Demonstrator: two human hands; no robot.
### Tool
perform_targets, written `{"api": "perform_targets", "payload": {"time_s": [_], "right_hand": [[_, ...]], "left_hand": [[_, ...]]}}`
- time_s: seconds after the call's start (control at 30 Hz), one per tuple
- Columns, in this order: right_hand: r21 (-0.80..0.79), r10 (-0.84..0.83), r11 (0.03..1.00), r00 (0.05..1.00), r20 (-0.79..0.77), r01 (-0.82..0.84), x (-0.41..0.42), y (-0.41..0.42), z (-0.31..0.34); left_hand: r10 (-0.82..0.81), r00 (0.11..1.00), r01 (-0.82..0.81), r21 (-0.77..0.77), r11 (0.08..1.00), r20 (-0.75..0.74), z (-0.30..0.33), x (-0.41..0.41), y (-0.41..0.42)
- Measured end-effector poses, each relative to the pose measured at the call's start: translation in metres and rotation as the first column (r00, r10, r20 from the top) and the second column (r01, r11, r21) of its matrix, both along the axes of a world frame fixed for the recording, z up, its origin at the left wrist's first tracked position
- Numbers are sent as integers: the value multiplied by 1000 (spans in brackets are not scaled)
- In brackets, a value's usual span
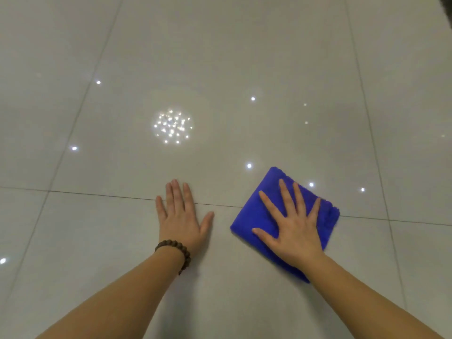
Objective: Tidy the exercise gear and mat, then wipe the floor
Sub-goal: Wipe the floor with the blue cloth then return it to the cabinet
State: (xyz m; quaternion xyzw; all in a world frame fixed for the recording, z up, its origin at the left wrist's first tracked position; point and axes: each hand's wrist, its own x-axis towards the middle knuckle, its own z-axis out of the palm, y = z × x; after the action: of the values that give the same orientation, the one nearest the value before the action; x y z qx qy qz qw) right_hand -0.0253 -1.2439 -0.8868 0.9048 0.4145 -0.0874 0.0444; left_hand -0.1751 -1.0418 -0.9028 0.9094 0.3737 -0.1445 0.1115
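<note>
head view: right hand (294,231) flat, spread on blue cloth (254,216); left hand (181,216) flat on floor (220,69).

A dark thing (446,1) is cut off at the top right corner, unidentifiable.

Both forearms reach forward, bare. The left hand (181,216) lies flat, palm down, fingers (175,194) straight and close together, thumb spread out to the side. The right hand (293,226) presses palm down with fingers splayed wide and straight.
</note>
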Motion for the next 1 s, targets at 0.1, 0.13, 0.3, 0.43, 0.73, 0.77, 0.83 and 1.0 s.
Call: {"api": "perform_targets", "payload": {"time_s": [0.1, 0.13, 0.3, 0.43, 0.73, 0.77, 0.83, 1.0], "right_hand": [[-35, 66, 997, 998, 20, -65, -8, 4, -19], [-31, 73, 997, 997, 34, -72, -7, 4, -23], [-5, -149, 989, 988, 35, 149, 59, 12, -22], [100, -753, 642, 650, -108, 760, 117, 36, -14], [139, 187, 974, 982, -36, -181, 10, 101, -24], [118, 65, 991, 998, -7, -63, 35, 74, -25], [63, -376, 925, 927, 8, 374, 89, 12, -20], [3, -923, 374, 372, -101, 928, 111, -3, -3]], "left_hand": [[13, 999, -16, 64, 998, 35, -10, 0, -1], [9, 999, -11, 65, 998, 41, -12, -1, -1], [-4, 998, 1, 45, 999, 62, -12, -4, 0], [-11, 998, 8, 52, 999, 58, -11, -2, -1], [-26, 998, 24, 35, 999, 60, -14, -2, 3], [-28, 998, 26, 39, 999, 55, -14, -2, 3], [-19, 998, 16, 51, 999, 59, -13, -3, 2], [-17, 998, 13, 66, 998, 52, -16, -2, 2]]}}
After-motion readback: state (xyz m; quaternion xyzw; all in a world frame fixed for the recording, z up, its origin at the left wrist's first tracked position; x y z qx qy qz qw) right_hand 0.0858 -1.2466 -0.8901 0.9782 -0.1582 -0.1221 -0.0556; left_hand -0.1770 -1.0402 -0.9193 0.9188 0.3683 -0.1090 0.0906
